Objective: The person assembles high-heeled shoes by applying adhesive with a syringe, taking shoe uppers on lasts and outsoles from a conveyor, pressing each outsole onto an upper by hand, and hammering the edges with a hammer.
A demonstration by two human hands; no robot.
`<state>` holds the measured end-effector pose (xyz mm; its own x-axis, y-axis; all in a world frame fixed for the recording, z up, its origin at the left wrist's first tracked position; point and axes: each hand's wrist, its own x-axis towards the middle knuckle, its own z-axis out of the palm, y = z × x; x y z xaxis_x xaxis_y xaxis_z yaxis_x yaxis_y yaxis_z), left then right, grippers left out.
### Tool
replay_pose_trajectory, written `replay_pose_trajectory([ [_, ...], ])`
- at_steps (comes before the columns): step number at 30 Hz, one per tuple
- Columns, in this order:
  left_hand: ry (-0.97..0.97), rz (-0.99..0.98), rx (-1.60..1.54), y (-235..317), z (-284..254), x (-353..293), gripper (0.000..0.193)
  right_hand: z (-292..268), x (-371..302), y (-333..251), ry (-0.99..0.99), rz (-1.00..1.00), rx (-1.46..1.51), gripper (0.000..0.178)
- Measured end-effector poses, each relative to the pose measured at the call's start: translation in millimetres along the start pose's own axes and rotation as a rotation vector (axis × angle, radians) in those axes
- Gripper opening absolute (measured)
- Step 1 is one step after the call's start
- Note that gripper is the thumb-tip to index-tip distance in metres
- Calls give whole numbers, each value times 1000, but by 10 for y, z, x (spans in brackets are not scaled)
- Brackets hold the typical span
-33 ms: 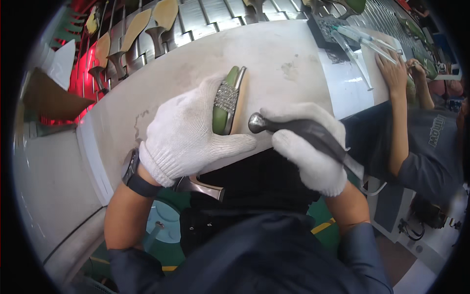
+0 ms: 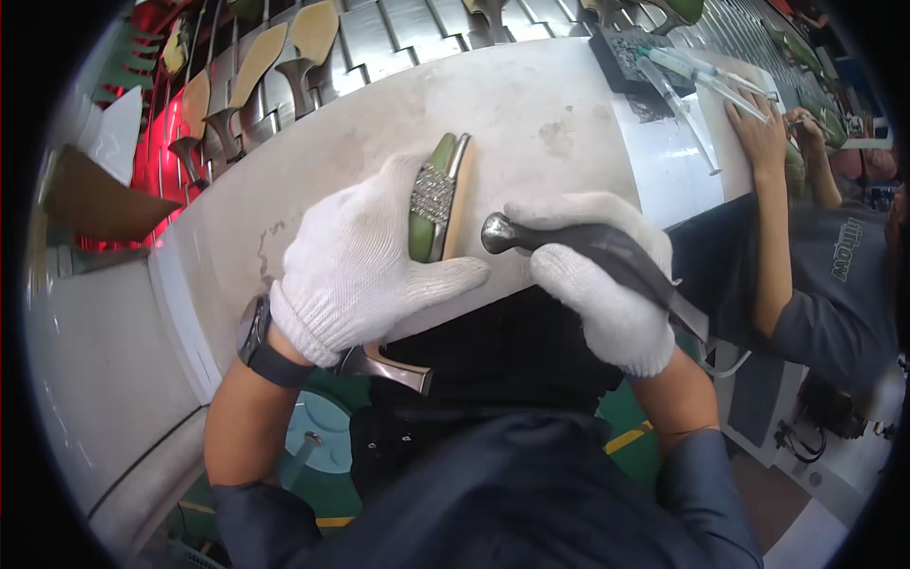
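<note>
My left hand (image 2: pixel 355 251), in a white knitted glove, is closed around a sandal (image 2: pixel 434 199). The sandal has a sparkly silver strap, a pale sole edge facing right and a green foot form inside. Below my left wrist a shiny bronze heel (image 2: pixel 403 373) sticks out past the table edge; my hand hides where it joins. My right hand (image 2: pixel 607 284), gloved too, grips a dark shoemaker's hammer (image 2: pixel 607 256). Its round, shiny metal head points left, a short way right of the sandal and apart from it.
A metal slatted conveyor (image 2: pixel 408 38) runs along the far side, carrying several heeled soles (image 2: pixel 258 62). At the right, a co-worker's hand (image 2: pixel 761 137) is near syringes (image 2: pixel 682 71) and a dark block (image 2: pixel 627 62). A brown sheet (image 2: pixel 104 194) stands at the left; a blue stool (image 2: pixel 318 431) is below.
The sandal's upper end leans very slightly farther left in my left hand. My right hand and the hammer stay almost where they were.
</note>
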<state>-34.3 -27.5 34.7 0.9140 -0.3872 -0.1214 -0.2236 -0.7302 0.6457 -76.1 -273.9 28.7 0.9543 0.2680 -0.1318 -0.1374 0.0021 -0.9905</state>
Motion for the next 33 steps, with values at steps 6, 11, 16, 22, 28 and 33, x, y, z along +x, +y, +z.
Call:
replay_pose_trajectory([
  [6,81,-28,0,-23,82,2,72,40,244,137,-40,-320,-27,26],
  [11,67,38,-1,-122,75,16,82,17,427,355,-22,-476,-22,36],
  [16,2,61,43,-130,22,34,101,-131,646,225,-167,-485,-110,36],
  [22,-19,83,23,-177,1,48,103,-216,800,120,-331,-444,-139,36],
  [28,32,139,-22,-251,28,50,99,-210,1039,-118,-505,-273,-140,20],
  [33,28,114,-19,-278,22,35,94,-88,1276,-266,-569,-229,-201,10],
])
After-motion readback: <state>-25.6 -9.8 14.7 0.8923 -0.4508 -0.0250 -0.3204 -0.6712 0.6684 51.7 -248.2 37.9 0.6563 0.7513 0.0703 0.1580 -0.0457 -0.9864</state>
